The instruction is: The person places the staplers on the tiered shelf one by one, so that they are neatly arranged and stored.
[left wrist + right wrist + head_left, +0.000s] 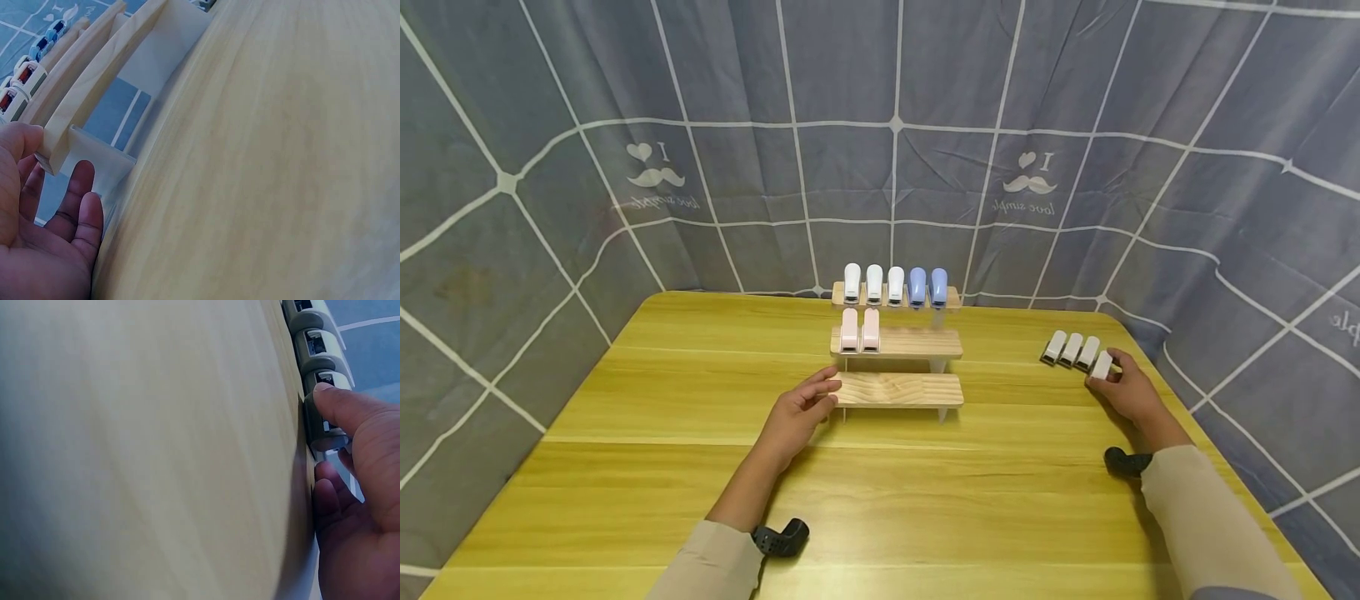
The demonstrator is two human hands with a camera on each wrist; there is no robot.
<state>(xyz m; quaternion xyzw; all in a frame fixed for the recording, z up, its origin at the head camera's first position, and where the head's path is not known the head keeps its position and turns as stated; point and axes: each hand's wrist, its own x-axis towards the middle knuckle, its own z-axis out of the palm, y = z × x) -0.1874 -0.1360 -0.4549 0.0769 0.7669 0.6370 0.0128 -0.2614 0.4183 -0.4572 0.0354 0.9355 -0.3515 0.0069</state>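
Right hand (1131,392) pinches the end stapler (1102,367) between thumb and fingers; three loose staplers (1071,350) at its ten o'clock. Left hand (796,419) lightly pinches the bottom shelf (898,390), other fingers loosely bent. Rack (921,342), right hand's nine o'clock, carries seven racked staplers (874,285). Looks over half done, probably four left.

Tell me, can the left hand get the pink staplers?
Probably yes: the left hand is close, at the bottom shelf, and the pink staplers stand on the middle shelf, with nothing seen blocking them.
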